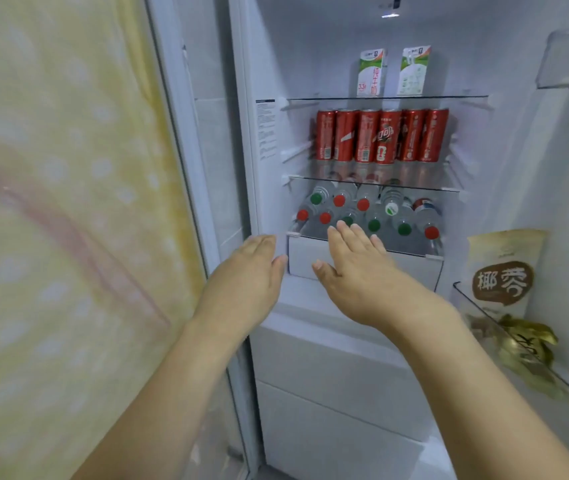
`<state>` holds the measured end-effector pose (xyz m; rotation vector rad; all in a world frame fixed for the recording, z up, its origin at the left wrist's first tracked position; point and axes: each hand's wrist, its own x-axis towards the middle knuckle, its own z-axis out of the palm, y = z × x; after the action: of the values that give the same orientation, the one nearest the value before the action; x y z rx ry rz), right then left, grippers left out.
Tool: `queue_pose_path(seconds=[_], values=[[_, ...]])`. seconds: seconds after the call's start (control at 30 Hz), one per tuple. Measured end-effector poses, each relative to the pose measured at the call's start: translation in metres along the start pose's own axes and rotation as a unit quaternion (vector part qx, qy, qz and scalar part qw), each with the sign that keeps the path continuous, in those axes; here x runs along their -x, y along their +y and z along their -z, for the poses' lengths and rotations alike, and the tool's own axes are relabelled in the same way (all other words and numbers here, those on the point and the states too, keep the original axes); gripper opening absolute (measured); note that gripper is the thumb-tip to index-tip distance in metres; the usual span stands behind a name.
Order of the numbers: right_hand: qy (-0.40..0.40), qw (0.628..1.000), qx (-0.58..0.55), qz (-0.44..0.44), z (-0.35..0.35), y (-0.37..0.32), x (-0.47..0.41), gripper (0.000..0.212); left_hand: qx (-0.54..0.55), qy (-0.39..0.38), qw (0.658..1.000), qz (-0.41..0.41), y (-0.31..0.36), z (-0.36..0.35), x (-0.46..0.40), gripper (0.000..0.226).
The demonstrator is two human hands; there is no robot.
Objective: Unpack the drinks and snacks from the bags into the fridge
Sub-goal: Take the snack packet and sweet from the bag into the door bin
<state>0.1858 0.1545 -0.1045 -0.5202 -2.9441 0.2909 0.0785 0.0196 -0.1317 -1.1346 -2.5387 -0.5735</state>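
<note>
hands: our left hand (255, 268) and right hand (356, 265) reach flat-fingered, holding nothing | drinks: water bottles (366, 211) lie stacked on the lowest shelf, cans (382, 136) above | risk: we nudge the front row and bottles roll out

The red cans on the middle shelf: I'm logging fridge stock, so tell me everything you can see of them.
The red cans are tall, slim and metallic-looking, with white lettering and a barcode on some. Six stand upright along the front, side by side and touching or nearly so; a darker shape between two hints at more behind, but I cannot tell. They rest on the glass shelf, which mirrors them, below the cartons' shelf and above the lying bottles. Neither hand touches them.
</note>
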Motion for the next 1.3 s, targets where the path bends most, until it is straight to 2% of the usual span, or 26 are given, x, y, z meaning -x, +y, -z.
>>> queue_pose_path(seconds=[0.27,0.4,0.6,1.1,1.3], values=[[-0.045,0.996,-0.025,0.077,-0.017,-0.054,-0.014,0.063,-0.038,0.009,0.997,0.071,-0.043,0.025,0.038,0.045],[-0.053,0.992,-0.035,0.112,-0.021,-0.079,-0.014,0.062,-0.055,0.016,0.994,0.096,-0.056,0.042,0.064,0.061],[-0.073,0.981,-0.046,0.172,-0.027,-0.118,-0.008,0.063,-0.079,0.037,0.982,0.168,-0.072,0.073,0.109,0.049],[-0.130,0.931,-0.036,0.340,-0.042,-0.224,0.042,0.062,-0.121,0.060,0.949,0.286,-0.084,0.138,0.235,0.053],[-0.142,0.904,-0.033,0.401,-0.043,-0.268,0.078,0.061,-0.142,0.091,0.926,0.339,-0.079,0.165,0.291,0.052]])
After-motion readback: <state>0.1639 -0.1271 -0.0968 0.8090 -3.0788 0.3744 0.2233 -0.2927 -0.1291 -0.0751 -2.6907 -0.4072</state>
